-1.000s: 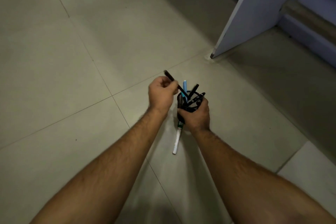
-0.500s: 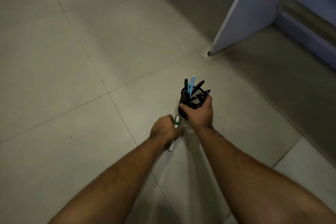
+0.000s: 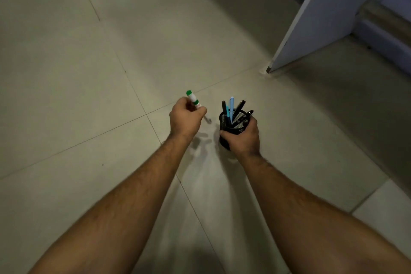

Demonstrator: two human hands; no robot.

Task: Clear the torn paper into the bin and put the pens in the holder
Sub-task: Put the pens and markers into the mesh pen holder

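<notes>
Head view. Left hand (image 3: pixel 185 118): fingers clenched round a white marker (image 3: pixel 194 99), green cap pointing to 11 o'clock. Right hand (image 3: pixel 242 138): fingers wrapped round a black mesh holder (image 3: pixel 231 123), at 3 o'clock of the marker, above the floor (image 3: pixel 89 95). Pens (image 3: pixel 231 107) stand inside it.

1. The middle of the green marker (image 3: pixel 192 97) is hidden inside the left hand (image 3: pixel 186 118); its lower tip is blurred.
2. The right hand (image 3: pixel 242 138) covers most of the holder (image 3: pixel 224 122).
3. The lower parts of the pens (image 3: pixel 231 107) are hidden inside the holder.
4. The white panel (image 3: pixel 329 15) is cut off by the top edge.
5. Both forearms are cut off by the bottom edge.
</notes>
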